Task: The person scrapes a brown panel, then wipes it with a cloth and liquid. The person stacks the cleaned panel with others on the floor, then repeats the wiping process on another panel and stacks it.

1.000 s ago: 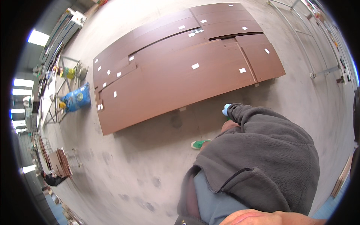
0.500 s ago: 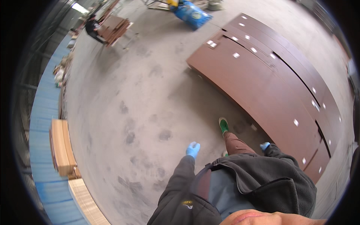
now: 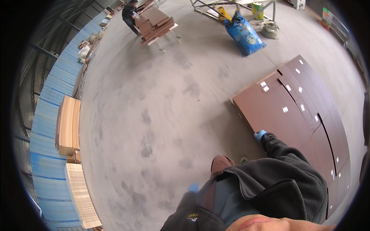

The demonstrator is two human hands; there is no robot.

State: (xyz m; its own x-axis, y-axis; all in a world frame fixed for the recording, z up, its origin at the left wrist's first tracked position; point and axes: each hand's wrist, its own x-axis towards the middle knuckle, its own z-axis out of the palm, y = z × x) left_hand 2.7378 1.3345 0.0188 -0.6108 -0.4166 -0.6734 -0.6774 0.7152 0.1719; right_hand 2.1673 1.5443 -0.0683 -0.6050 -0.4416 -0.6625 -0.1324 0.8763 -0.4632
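My right hand (image 3: 260, 134), in a light blue glove, is beside the near-left edge of a wide stack of brown panels (image 3: 273, 111). Its fingers look curled, and I see nothing in them. Whether it touches the panel edge I cannot tell. White labels (image 3: 285, 109) dot the panels, and dark gaps run between some of them. Low beside my body hangs my left hand (image 3: 193, 188), also blue-gloved. Only a small part of it shows past the sleeve, so its fingers are hidden.
A co-worker (image 3: 130, 17) stands at a trestle holding brown boards (image 3: 156, 23) at the far left. A blue sack (image 3: 244, 36) and a grey sack (image 3: 269, 30) sit by a metal-framed table (image 3: 231, 3). Wood-coloured board stacks (image 3: 70, 125) line the blue strip (image 3: 48, 138) at left.
I have stepped forward along the panel stack, and the view has tilted up. My right hand has swung forward beside the panel edge; my left hand has dropped back toward my body.
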